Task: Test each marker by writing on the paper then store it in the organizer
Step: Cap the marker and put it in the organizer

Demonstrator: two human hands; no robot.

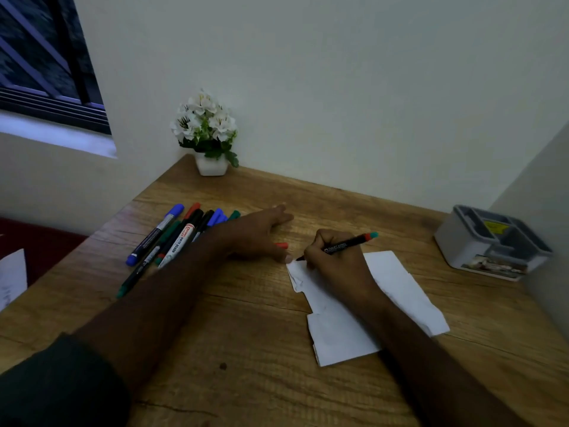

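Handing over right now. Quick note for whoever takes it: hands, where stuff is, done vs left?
Right hand: grips a black marker, tip at the far left corner of the paper.
Left hand: flat on the desk, fingers straight, beside the paper; a red cap shows just under it.
Pile of markers: on the desk to the left, under the left forearm.
Organizer: far right by the wall; no markers visible inside.
Done: marker uncapped, at the paper.
Left: finish this test, store it, then do the pile.
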